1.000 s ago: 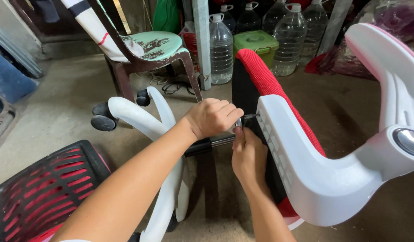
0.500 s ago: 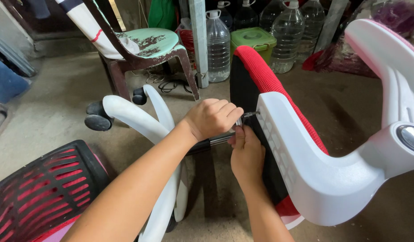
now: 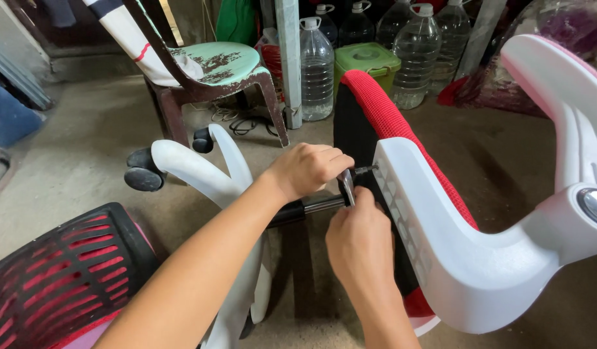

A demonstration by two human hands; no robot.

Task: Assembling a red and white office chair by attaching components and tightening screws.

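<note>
In the middle of the frame both hands meet at the underside of an office chair that lies on its side. The left hand is closed in a fist around something small, and a dark metal bolt or tool shaft comes out from it toward the white plastic seat frame. What exactly is inside the fist I cannot tell. The right hand, lower in the frame, pinches a thin flat grey metal tool, maybe a small wrench, with its fingertips just under the bolt.

The tool and bolt look like stiff, hard metal, small and light, smooth enough to slip from the fingers, so I judge a firm pinch near the working end is best. The chair itself seems bulky and rather heavy; the rigid white frame or the red fabric seat edge gives a safer hold than the thin parts.

At the left is the white star-shaped chair base with black castor wheels. At the lower left lies a red and black mesh backrest. In the upper part stand clear plastic water bottles and a worn green-seated chair.
</note>
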